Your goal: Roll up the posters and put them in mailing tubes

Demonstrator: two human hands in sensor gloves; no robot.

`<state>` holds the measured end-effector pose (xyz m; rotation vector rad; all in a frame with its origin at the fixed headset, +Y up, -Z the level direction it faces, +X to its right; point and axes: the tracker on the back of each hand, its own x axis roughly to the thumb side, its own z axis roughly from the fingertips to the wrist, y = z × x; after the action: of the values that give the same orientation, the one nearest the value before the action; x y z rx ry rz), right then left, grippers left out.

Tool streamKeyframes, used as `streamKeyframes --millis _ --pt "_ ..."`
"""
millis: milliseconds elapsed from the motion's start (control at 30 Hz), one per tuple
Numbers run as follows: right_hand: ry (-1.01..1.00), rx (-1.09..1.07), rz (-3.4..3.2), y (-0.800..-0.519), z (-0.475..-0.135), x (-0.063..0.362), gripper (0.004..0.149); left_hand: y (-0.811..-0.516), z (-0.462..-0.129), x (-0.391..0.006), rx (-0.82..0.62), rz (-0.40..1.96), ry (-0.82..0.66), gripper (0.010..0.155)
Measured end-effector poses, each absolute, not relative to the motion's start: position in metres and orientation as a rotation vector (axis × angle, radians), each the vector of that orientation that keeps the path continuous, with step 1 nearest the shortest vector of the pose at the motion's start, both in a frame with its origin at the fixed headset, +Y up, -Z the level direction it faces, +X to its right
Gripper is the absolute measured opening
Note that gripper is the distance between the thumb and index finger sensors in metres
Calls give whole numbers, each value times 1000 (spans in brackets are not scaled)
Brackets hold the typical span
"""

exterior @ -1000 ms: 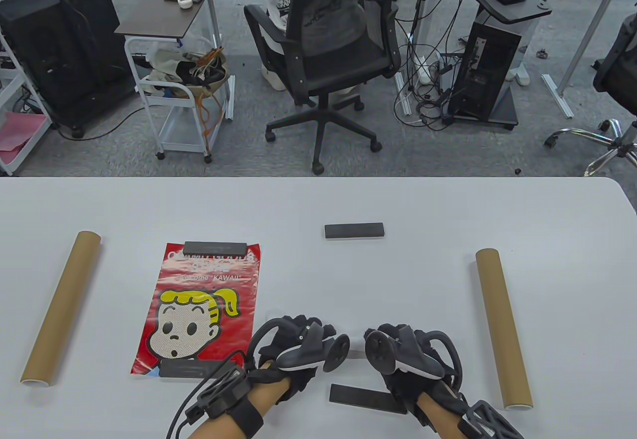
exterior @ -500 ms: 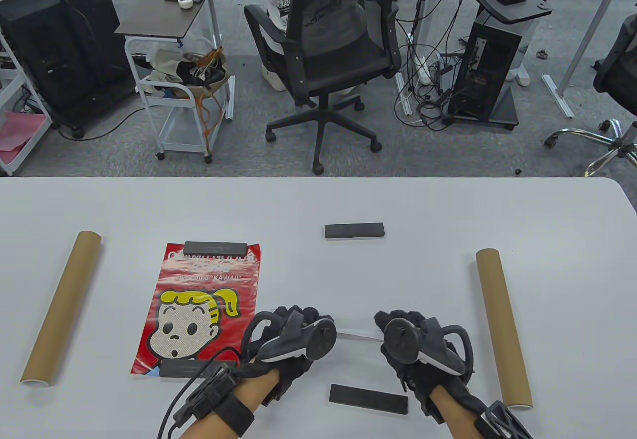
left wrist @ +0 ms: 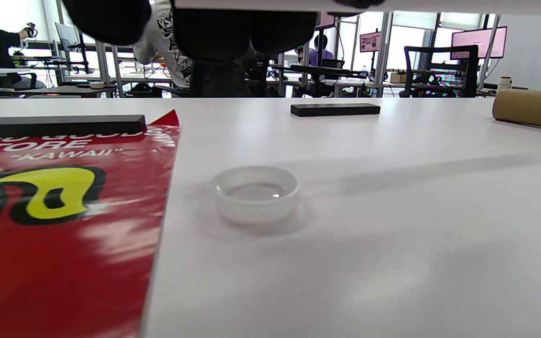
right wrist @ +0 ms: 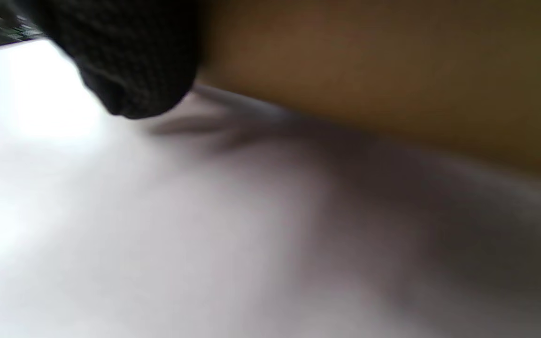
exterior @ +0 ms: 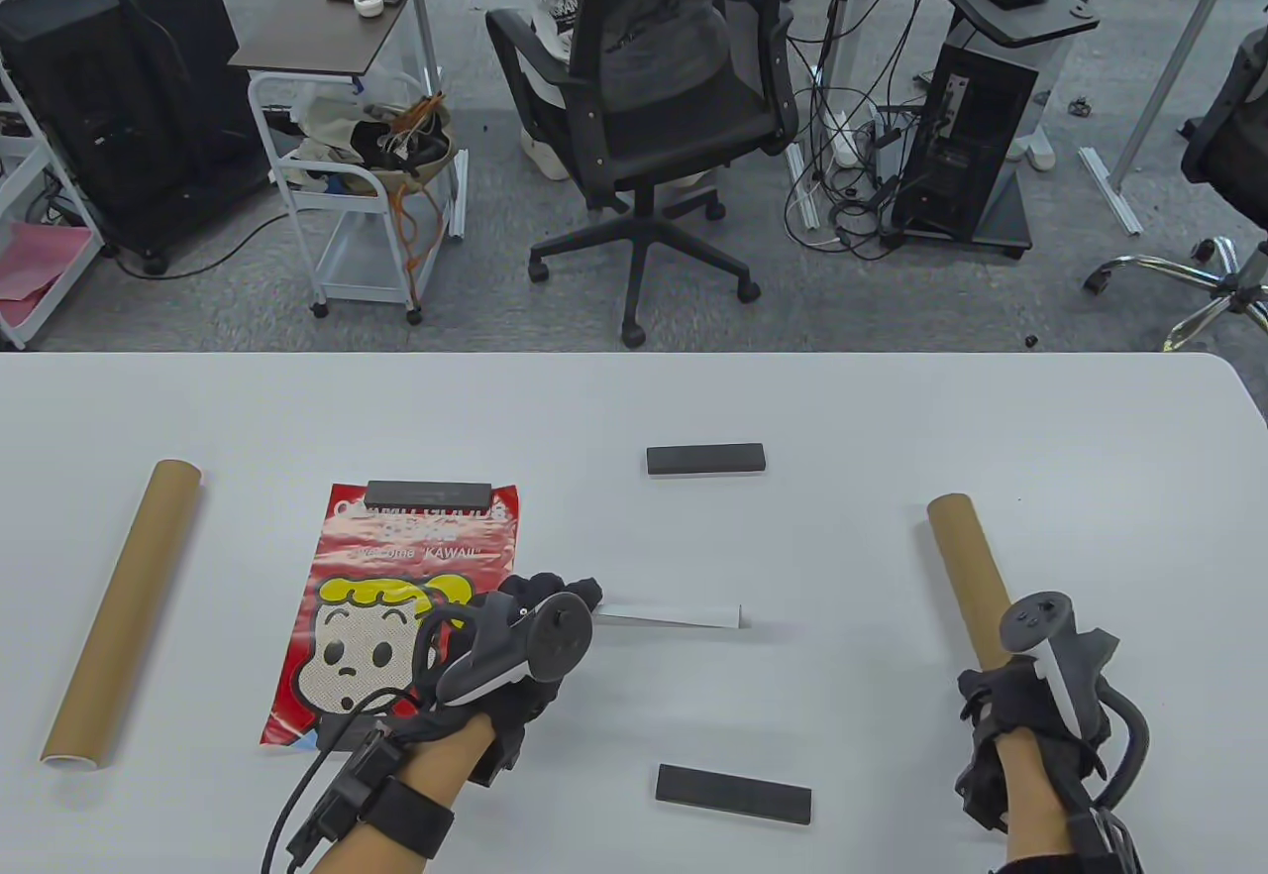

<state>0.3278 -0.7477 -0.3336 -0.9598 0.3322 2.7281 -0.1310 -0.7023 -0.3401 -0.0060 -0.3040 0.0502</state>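
While our left hand (exterior: pixel 515 636) holds the rolled white poster (exterior: pixel 674 615) above the table (exterior: pixel 892 418), fingers wrapped on its end, our right hand (exterior: pixel 1030 706) appears to grip the right mailing tube (exterior: pixel 956 557), though blur hides the fingers.

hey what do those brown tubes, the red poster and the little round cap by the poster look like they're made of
The mailing tubes look like matte brown cardboard with an even kraft colour.

The red poster seems to be glossy paper or plastic film: light glares off its print.

The round cap looks like translucent, milky plastic with a thin upright rim; the table shows faintly through it.
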Motion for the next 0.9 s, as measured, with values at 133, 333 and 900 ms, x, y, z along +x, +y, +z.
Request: streamKeyframes --millis 133,333,900 --pt "223 -536 2734 -732 -336 306 83 -696 -344 -145 23 79 -234 55" --pt "187 -204 2806 -721 -335 274 81 -689 -346 -160 53 138 -183 56" --pt "156 137 2860 -714 -327 238 80 -685 -335 -134 67 5 -358 58"
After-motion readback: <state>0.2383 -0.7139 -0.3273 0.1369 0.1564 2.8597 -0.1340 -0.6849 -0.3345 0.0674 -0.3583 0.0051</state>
